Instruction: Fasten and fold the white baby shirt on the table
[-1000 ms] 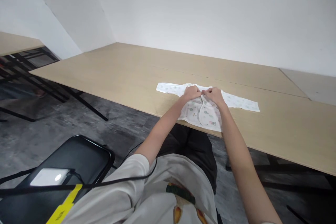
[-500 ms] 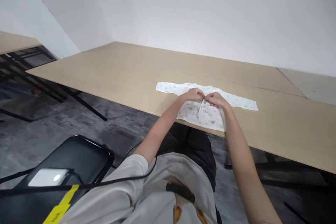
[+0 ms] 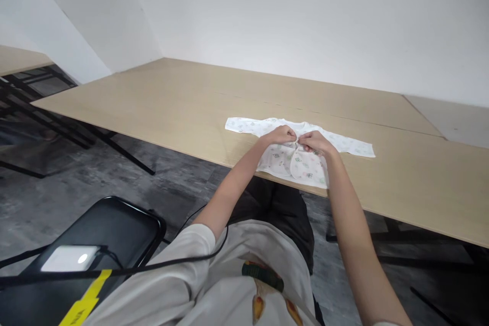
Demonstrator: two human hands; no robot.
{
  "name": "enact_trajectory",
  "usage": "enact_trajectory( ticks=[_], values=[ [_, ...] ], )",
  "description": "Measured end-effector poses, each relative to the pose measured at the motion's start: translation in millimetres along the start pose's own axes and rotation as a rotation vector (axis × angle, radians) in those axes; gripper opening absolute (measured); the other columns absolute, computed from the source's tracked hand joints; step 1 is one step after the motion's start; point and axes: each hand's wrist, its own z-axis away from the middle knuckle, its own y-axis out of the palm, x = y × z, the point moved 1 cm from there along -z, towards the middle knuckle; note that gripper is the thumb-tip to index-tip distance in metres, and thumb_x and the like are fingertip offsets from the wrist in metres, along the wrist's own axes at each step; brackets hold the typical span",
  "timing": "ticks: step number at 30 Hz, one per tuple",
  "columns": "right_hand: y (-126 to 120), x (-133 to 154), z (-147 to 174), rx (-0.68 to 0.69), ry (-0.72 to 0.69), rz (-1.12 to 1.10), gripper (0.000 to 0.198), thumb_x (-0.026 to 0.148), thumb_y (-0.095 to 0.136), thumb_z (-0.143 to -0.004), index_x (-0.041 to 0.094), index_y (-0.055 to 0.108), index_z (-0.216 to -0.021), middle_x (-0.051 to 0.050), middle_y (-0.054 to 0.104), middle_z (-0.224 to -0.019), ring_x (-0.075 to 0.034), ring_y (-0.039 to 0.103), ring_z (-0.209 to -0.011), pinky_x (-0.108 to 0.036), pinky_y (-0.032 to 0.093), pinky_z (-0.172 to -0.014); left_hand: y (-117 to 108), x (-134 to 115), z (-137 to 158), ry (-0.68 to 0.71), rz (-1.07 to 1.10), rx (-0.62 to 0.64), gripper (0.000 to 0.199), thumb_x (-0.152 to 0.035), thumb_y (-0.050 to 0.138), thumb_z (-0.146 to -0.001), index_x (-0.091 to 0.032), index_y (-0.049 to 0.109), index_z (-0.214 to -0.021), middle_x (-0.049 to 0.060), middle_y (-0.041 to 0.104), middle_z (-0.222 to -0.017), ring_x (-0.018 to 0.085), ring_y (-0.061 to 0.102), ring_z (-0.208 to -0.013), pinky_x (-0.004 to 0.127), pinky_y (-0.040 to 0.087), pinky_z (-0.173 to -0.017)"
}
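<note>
A small white baby shirt [image 3: 311,167] with a scattered print lies on the table near its front edge, both long sleeves spread out to the sides. My left hand [image 3: 281,135] pinches the front of the shirt at its middle. Close beside it, my right hand [image 3: 314,141] pinches the same front opening from the other side. Between the fingertips a bit of pale cloth or tie shows, too small to make out. Below the hands, the curved edge of the overlapping front panel is visible.
The wooden table [image 3: 171,107] reaches back to a white wall [image 3: 305,20]. At lower left stands a black chair [image 3: 126,229] with a white device [image 3: 69,258] on it. A black cable [image 3: 164,263] with a yellow tag [image 3: 86,303] crosses my left side.
My fingertips have moved slightly apart, showing a bit of pale material between them. The camera view has shifted a little; the shirt stays in place.
</note>
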Motion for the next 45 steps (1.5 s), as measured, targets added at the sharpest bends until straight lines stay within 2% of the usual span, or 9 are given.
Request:
enact_trajectory(
  ticks=[5, 10, 14, 18, 23, 31, 36, 38, 45],
  values=[
    [-1, 2, 2, 0.019, 0.003, -0.107, 0.024, 0.013, 0.059, -0.073, 0.017, 0.046, -0.054, 0.005, 0.041, -0.041, -0.005, 0.034, -0.037, -0.018, 0.023, -0.036, 1, 6, -5, 0.021, 0.042, -0.007, 0.015, -0.022, 0.055, -0.073, -0.012, 0.066, -0.076, 0.001, 0.059, -0.069, 0.009, 0.049, -0.062, 0.023, 0.039, -0.061],
    [1, 0, -1, 0.024, -0.003, -0.188, 0.007, 0.013, 0.062, -0.073, 0.014, 0.058, -0.067, 0.006, 0.042, -0.044, -0.005, 0.035, -0.038, -0.018, 0.026, -0.037, -2, 5, -6, 0.003, 0.077, -0.095, 0.020, -0.019, 0.055, -0.072, -0.014, 0.064, -0.089, 0.001, 0.061, -0.074, 0.009, 0.051, -0.064, 0.022, 0.040, -0.061],
    [4, -2, -5, -0.011, -0.016, -0.161, 0.008, 0.018, 0.068, -0.072, 0.014, 0.061, -0.074, 0.006, 0.043, -0.044, -0.006, 0.037, -0.040, -0.018, 0.027, -0.038, -4, -3, 0, -0.028, 0.099, -0.100, 0.024, -0.019, 0.052, -0.076, -0.015, 0.063, -0.096, 0.000, 0.062, -0.072, 0.008, 0.051, -0.061, 0.021, 0.039, -0.060],
    [7, -3, -7, -0.011, -0.030, -0.167, 0.012, 0.020, 0.070, -0.071, 0.014, 0.061, -0.074, 0.006, 0.043, -0.043, -0.006, 0.036, -0.039, -0.018, 0.028, -0.038, -4, -5, 3, -0.030, 0.078, -0.117, 0.024, -0.027, 0.058, -0.078, -0.015, 0.064, -0.097, 0.001, 0.063, -0.073, 0.008, 0.052, -0.059, 0.022, 0.039, -0.059],
    [9, -2, -6, -0.034, -0.003, -0.150, 0.009, 0.013, 0.066, -0.074, 0.013, 0.059, -0.068, 0.006, 0.042, -0.041, -0.005, 0.034, -0.038, -0.018, 0.024, -0.036, -4, 0, 1, 0.006, 0.092, -0.092, 0.027, -0.024, 0.063, -0.074, -0.014, 0.064, -0.099, 0.001, 0.065, -0.075, 0.009, 0.053, -0.061, 0.022, 0.040, -0.061],
    [7, -2, -8, -0.051, 0.005, -0.217, 0.028, 0.013, 0.065, -0.072, 0.017, 0.045, -0.053, 0.005, 0.039, -0.040, -0.004, 0.033, -0.036, -0.018, 0.025, -0.035, -8, 1, -1, 0.042, 0.098, -0.076, 0.025, -0.026, 0.061, -0.075, -0.013, 0.066, -0.096, 0.002, 0.065, -0.074, 0.010, 0.055, -0.064, 0.024, 0.042, -0.065],
    [6, -11, -16, -0.108, 0.018, -0.072, 0.013, 0.012, 0.064, -0.072, 0.014, 0.057, -0.062, 0.003, 0.047, -0.039, -0.007, 0.040, -0.035, -0.017, 0.030, -0.036, -7, 3, 1, 0.010, 0.042, 0.007, 0.032, -0.019, 0.063, -0.069, -0.015, 0.065, -0.101, 0.002, 0.065, -0.079, 0.011, 0.057, -0.068, 0.024, 0.043, -0.065],
    [6, -13, -19, -0.122, 0.011, -0.018, 0.009, 0.012, 0.065, -0.072, 0.013, 0.060, -0.065, 0.003, 0.049, -0.038, -0.007, 0.041, -0.034, -0.017, 0.032, -0.036, -7, 3, 2, -0.009, -0.012, 0.000, 0.034, -0.019, 0.065, -0.066, -0.016, 0.066, -0.100, 0.001, 0.064, -0.080, 0.012, 0.058, -0.070, 0.024, 0.043, -0.065],
    [2, -10, -12, -0.097, 0.000, -0.044, 0.017, 0.024, 0.071, -0.074, 0.014, 0.059, -0.069, 0.004, 0.048, -0.040, -0.006, 0.037, -0.033, -0.018, 0.026, -0.034, -9, 2, 2, -0.019, -0.111, -0.067, 0.033, -0.019, 0.063, -0.064, -0.017, 0.067, -0.096, -0.001, 0.060, -0.076, 0.012, 0.055, -0.067, 0.024, 0.042, -0.064]
  ],
)
